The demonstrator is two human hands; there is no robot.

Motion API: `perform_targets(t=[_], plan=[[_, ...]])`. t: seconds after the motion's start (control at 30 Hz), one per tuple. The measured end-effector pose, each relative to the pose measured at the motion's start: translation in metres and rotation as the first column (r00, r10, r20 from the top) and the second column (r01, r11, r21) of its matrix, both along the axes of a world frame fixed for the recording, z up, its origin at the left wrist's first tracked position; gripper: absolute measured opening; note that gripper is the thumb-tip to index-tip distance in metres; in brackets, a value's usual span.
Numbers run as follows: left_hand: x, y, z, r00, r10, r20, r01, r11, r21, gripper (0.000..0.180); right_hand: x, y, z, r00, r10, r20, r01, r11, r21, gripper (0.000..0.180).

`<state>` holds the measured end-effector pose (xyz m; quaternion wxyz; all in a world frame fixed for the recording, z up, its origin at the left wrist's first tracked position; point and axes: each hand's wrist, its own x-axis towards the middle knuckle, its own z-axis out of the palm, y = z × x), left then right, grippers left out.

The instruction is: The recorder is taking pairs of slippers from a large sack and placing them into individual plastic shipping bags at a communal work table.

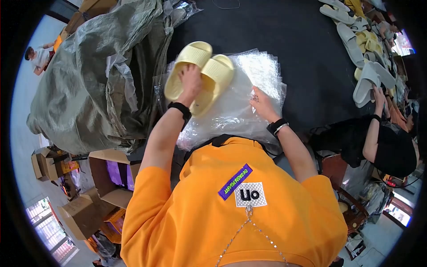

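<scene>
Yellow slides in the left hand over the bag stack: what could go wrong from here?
1. The left hand grips both yellow slides at once, side by side; one could slip from the grip.
2. The right hand pinches at a stack of clear plastic bags; it may lift several bags or none, since the thin film clings.
3. The bags lie loose on the black table; the stack could slide or crumple under the hand.

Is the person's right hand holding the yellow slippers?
No, the left hand holds the yellow slippers; the right hand rests on the clear plastic bags.
</scene>
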<state>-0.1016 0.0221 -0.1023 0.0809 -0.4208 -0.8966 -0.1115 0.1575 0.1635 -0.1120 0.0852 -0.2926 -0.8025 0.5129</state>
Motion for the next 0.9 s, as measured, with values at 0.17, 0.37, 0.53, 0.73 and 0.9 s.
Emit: perform_targets(t=[0.17,0.37,0.53,0.73,0.9], plan=[[-0.023,-0.013,0.050,0.996,0.082,-0.044,-0.079,0.995,0.054,0.028,-0.004,-0.007,0.012,0.999,-0.043,0.019,0.038,0.982,0.184,0.060],[0.059,-0.018,0.097,0.914,-0.382,-0.134,0.389,0.921,0.033,0.029,-0.019,0.012,0.023,0.988,-0.149,-0.024,0.151,0.971,0.185,0.057],[0.067,-0.054,0.038,0.903,-0.430,-0.006,0.429,0.900,-0.077,0.031,-0.020,0.046,0.011,0.988,-0.136,-0.079,0.156,0.914,0.376,0.049],[0.031,-0.115,0.035,0.974,-0.161,0.162,0.189,0.966,-0.177,0.038,-0.017,0.043,0.007,0.975,-0.194,-0.108,0.214,0.948,0.237,0.046],[0.023,-0.123,0.022,0.970,-0.162,0.183,0.175,0.983,-0.062,0.036,-0.008,0.021,0.032,0.977,-0.186,-0.103,0.206,0.950,0.237,0.045]])
